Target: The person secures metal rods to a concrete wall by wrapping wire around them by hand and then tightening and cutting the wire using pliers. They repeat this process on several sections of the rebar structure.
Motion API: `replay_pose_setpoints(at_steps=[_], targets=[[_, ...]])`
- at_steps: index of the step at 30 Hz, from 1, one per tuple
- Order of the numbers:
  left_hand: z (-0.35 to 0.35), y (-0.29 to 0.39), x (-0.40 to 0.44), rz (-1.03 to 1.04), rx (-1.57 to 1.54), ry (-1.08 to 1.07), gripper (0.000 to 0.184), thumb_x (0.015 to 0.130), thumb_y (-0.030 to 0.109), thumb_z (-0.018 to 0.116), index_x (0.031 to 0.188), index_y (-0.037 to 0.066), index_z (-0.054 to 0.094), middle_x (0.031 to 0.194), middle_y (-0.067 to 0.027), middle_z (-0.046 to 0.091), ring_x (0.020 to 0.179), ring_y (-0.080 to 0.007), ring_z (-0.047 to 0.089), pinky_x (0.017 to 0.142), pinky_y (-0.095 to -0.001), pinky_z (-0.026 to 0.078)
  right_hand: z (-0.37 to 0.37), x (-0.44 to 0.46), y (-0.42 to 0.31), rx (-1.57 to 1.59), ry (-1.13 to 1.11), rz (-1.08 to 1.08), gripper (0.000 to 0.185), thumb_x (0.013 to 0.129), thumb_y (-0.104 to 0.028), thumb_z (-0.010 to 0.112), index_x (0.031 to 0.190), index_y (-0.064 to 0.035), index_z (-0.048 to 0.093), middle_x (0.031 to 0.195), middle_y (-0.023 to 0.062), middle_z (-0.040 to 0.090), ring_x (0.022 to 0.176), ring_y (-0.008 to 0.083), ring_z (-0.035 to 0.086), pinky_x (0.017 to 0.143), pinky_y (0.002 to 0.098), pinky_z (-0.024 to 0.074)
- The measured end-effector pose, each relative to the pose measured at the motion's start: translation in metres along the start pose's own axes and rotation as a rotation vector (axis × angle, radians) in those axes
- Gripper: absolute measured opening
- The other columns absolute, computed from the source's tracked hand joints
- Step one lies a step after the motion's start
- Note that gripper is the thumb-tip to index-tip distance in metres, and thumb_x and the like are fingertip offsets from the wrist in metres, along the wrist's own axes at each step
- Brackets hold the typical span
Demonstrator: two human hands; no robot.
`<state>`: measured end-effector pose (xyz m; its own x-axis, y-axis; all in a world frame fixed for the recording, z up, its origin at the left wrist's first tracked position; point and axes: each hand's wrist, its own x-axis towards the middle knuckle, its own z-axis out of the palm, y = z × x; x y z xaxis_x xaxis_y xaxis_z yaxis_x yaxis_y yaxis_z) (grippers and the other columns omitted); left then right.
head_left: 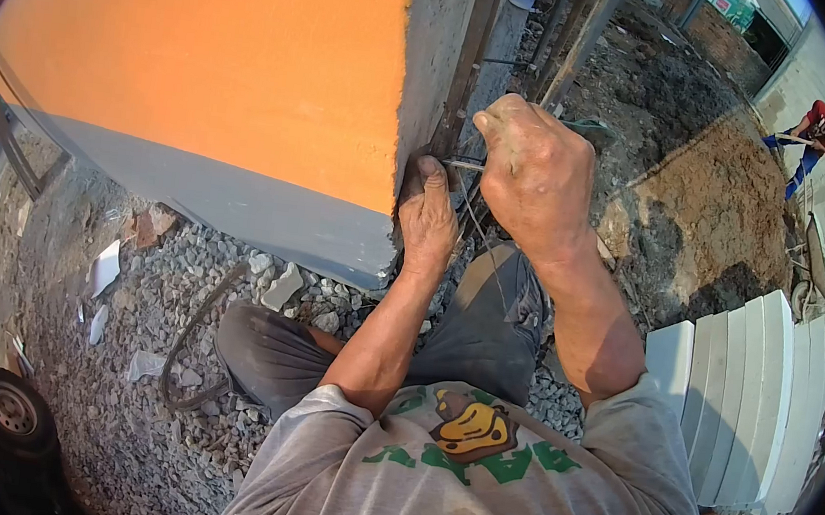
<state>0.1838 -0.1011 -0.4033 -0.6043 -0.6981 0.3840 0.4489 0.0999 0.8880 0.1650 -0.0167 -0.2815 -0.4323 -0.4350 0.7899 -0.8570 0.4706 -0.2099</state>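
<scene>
R hand (536, 180): fist clamped on thin metal rod (463, 165); rod sticks out toward L hand, approx. level, its tip near L thumb. Exact tool type n/c (fist hides rest).
L hand (427, 221): thumb up, at wall edge by upright post (471, 68); fingers mostly hidden, so can't tell if they pinch anything.
Loc.: rod between the two hands, beside post, just R of orange wall (212, 56). Thin wire (482, 233) hangs below, loose end over trouser leg (488, 301); upper end n/c, might join the work at post.
Step in hand (judged): working rod + prob. wire at post, low on wall corner.
Next move (judged) calls for: L steady at post, firm R wrist, rod tip kept clear of L thumb, loose wire watched.
</scene>
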Motion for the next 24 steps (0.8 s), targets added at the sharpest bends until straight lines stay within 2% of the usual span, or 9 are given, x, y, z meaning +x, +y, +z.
replay_pose_setpoints(at_steps=[6, 8, 11, 16, 18, 19, 21, 22, 24], targets=[[-0.003, -0.002, -0.003, -0.014, 0.025, -0.045, 0.058, 0.098, 0.054, 0.032, 0.087, 0.000, 0.049, 0.078, -0.0070, 0.044, 0.077, -0.0201, 0.041, 0.077, -0.0338, 0.038, 0.014, 0.011, -0.013, -0.240, -0.065, 0.151, 0.003, 0.077, 0.000, 0.058, 0.077, 0.0027, 0.057, 0.069, 0.0207, 0.062, 0.063, 0.0348, 0.065, 0.056, 0.0421, 0.0520], [-0.006, 0.005, -0.005, -0.361, -0.007, -0.100, 0.059, 0.097, 0.056, 0.035, 0.091, -0.001, 0.049, 0.080, -0.0064, 0.044, 0.080, -0.0195, 0.041, 0.080, -0.0331, 0.038, 0.015, 0.015, -0.020, -0.274, -0.126, 0.214, 0.003, 0.076, 0.001, 0.058, 0.077, 0.0033, 0.057, 0.068, 0.0213, 0.062, 0.064, 0.0354, 0.065, 0.057, 0.0427, 0.0527], [-0.006, 0.004, -0.003, -0.262, -0.007, -0.129, 0.060, 0.095, 0.056, 0.040, 0.098, -0.002, 0.050, 0.086, -0.0078, 0.047, 0.083, -0.0200, 0.041, 0.081, -0.0330, 0.038, 0.019, 0.019, -0.018, -0.309, -0.163, 0.224, 0.006, 0.074, 0.002, 0.058, 0.079, 0.0048, 0.057, 0.070, 0.0230, 0.061, 0.067, 0.0359, 0.065, 0.061, 0.0438, 0.0536], [0.003, 0.009, -0.001, -0.154, 0.003, -0.060, 0.055, 0.096, 0.047, 0.046, 0.116, -0.004, 0.051, 0.111, -0.0171, 0.057, 0.100, -0.0267, 0.051, 0.090, -0.0351, 0.039, 0.017, 0.021, -0.022, -0.307, -0.179, 0.234, 0.014, 0.072, 0.003, 0.057, 0.085, 0.0083, 0.058, 0.079, 0.0245, 0.061, 0.075, 0.0380, 0.065, 0.068, 0.0463, 0.0532], [0.001, -0.007, 0.001, -0.135, 0.055, -0.114, 0.054, 0.094, 0.045, 0.050, 0.119, -0.003, 0.050, 0.113, -0.0226, 0.057, 0.106, -0.0324, 0.053, 0.091, -0.0360, 0.040, 0.018, 0.017, -0.026, -0.218, -0.227, 0.347, 0.032, 0.077, 0.002, 0.057, 0.108, 0.0098, 0.056, 0.090, 0.0265, 0.061, 0.079, 0.0395, 0.064, 0.071, 0.0485, 0.0525], [0.000, -0.005, 0.001, -0.131, 0.053, -0.106, 0.054, 0.094, 0.045, 0.050, 0.119, -0.003, 0.050, 0.113, -0.0226, 0.057, 0.106, -0.0324, 0.053, 0.091, -0.0360, 0.040, 0.018, 0.009, -0.028, -0.216, -0.228, 0.338, 0.032, 0.077, 0.002, 0.057, 0.108, 0.0098, 0.056, 0.090, 0.0265, 0.061, 0.079, 0.0395, 0.064, 0.071, 0.0485, 0.0525], [0.002, -0.001, 0.001, -0.132, 0.007, -0.100, 0.057, 0.092, 0.048, 0.051, 0.119, -0.003, 0.050, 0.108, -0.0257, 0.058, 0.101, -0.0363, 0.056, 0.088, -0.0374, 0.042, 0.014, -0.017, -0.033, 0.012, -0.028, 0.196, 0.054, 0.081, -0.004, 0.060, 0.127, 0.0133, 0.038, 0.101, 0.0313, 0.055, 0.089, 0.0421, 0.064, 0.074, 0.0489, 0.0542], [0.003, 0.000, 0.003, -0.131, 0.001, -0.095, 0.057, 0.092, 0.048, 0.051, 0.119, -0.003, 0.050, 0.108, -0.0257, 0.058, 0.101, -0.0363, 0.056, 0.088, -0.0374, 0.042, 0.009, -0.024, -0.034, 0.007, -0.107, 0.214, 0.062, 0.085, -0.007, 0.055, 0.136, 0.0135, 0.025, 0.112, 0.0355, 0.049, 0.099, 0.0435, 0.060, 0.082, 0.0496, 0.0514], [0.003, 0.002, 0.002, -0.230, 0.042, -0.098, 0.058, 0.092, 0.048, 0.052, 0.118, -0.004, 0.049, 0.106, -0.0248, 0.060, 0.099, -0.0369, 0.057, 0.086, -0.0381, 0.043, 0.007, -0.031, -0.030, 0.027, -0.120, 0.214, 0.061, 0.086, -0.009, 0.055, 0.135, 0.0137, 0.027, 0.112, 0.0352, 0.050, 0.099, 0.0442, 0.060, 0.083, 0.0490, 0.0507]])
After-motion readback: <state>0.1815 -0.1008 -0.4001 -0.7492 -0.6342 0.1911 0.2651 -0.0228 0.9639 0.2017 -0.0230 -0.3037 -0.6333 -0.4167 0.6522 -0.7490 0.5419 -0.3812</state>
